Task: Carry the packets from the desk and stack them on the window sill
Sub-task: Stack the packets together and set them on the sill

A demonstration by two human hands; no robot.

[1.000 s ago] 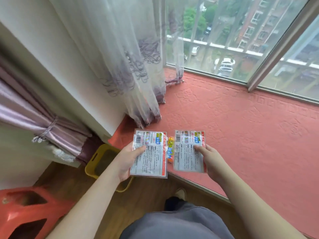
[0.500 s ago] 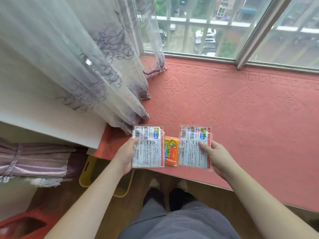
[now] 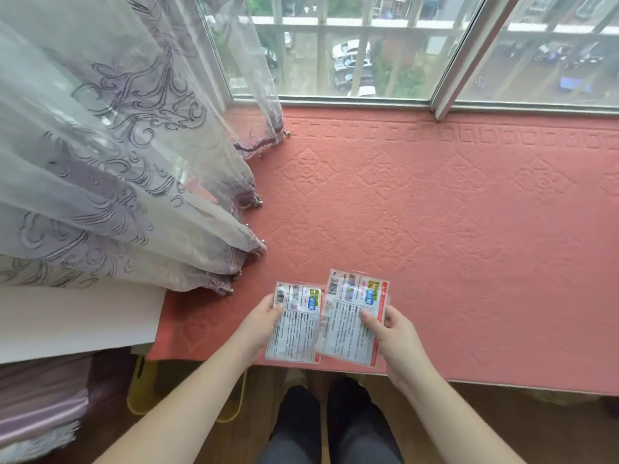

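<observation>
Two flat white packets with printed text and red edges hover over the near edge of the window sill (image 3: 435, 229), which is covered in pink embossed cloth. My left hand (image 3: 259, 324) grips the left packet (image 3: 294, 326) by its left side. My right hand (image 3: 390, 333) grips the right packet (image 3: 348, 321), thumb on top. The right packet's left edge overlaps the left packet. The orange packet seen a moment ago is hidden.
A sheer curtain (image 3: 110, 155) with purple embroidery hangs over the sill's left part. The window frame (image 3: 465, 58) runs along the back. A yellow basket (image 3: 140, 390) stands on the wooden floor below the sill, left of my legs.
Both hands have come together, so the right packet now overlaps the left one and covers the orange packet between them. The view has tilted further down onto the sill.
</observation>
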